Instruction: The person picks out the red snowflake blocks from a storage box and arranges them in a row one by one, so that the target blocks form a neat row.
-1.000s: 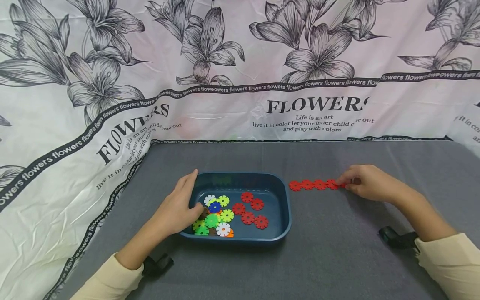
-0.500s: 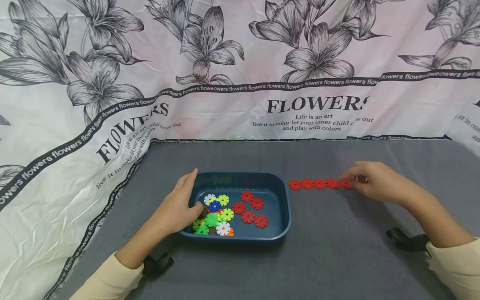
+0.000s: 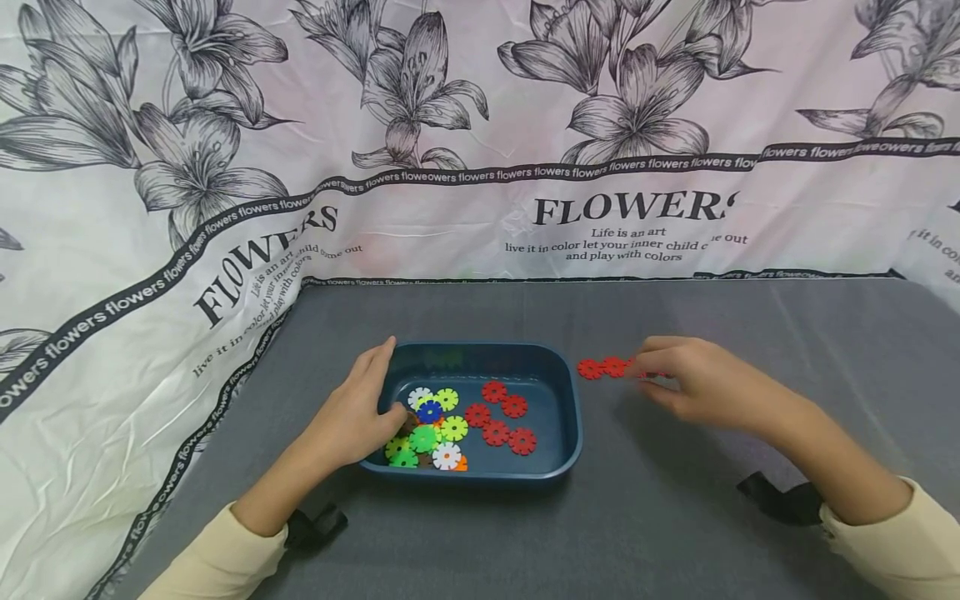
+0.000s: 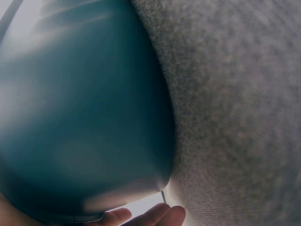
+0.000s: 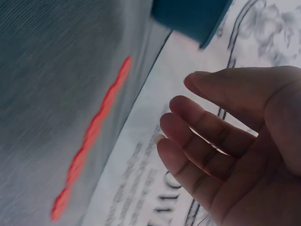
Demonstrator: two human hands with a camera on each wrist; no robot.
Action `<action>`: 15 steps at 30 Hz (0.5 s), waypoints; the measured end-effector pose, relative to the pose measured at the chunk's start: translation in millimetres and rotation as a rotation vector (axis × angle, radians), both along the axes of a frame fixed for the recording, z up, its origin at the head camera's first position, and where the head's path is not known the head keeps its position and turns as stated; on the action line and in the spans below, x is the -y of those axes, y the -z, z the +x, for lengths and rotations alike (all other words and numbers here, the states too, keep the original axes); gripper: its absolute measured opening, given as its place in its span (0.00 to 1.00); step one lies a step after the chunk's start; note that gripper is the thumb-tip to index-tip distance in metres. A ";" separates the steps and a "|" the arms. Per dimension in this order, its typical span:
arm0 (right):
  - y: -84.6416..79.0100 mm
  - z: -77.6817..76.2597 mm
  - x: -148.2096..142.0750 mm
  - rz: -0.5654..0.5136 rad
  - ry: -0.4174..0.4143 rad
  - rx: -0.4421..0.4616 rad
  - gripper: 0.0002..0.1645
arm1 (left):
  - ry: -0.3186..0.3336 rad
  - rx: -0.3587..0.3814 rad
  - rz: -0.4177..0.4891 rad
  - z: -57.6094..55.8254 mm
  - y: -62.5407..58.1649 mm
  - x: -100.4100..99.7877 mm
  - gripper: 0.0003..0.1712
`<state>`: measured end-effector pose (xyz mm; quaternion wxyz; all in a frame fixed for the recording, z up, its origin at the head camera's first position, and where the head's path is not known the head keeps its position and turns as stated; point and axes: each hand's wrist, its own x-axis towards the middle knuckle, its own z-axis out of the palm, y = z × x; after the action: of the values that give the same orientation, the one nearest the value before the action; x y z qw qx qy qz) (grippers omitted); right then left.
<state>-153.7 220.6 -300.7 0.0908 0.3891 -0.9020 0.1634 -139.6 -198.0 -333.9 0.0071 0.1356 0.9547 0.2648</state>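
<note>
My left hand (image 3: 356, 421) grips the left end of a dark blue plastic tray (image 3: 553, 417), thumb inside the rim and fingers along the outside. In the left wrist view the tray's outer wall (image 4: 89, 108) fills the left side, with fingertips (image 4: 171, 216) at the bottom. To the tray's right, a row of red notched discs (image 3: 611, 367) lies on the table, its right part hidden by my right hand (image 3: 697, 383) in the head view. The right wrist view shows the whole red row (image 5: 89, 136), while my right hand (image 5: 249, 174) holds nothing, thumb and fingers apart.
Several loose red discs (image 3: 496, 435) lie in the tray's middle. A mixed pile of green, white, blue, yellow, brown and orange discs (image 3: 424, 440) fills its left part. A grey cloth (image 3: 585, 533) covers the table, and a flower-printed curtain (image 3: 450, 225) hangs behind it.
My right hand let go of the red disc at the row's right end and moved left over the row. The left hand and the tray stayed still.
</note>
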 end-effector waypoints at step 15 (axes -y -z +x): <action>-5.7 4.8 88.8 0.030 -0.227 -0.080 0.16 | -0.002 0.003 -0.005 0.2 -0.7 -0.3 0.50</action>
<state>-148.9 131.7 -295.0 0.1020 0.4961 -0.8502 0.1436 -139.5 -197.7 -333.2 0.0086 0.1343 0.9555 0.2627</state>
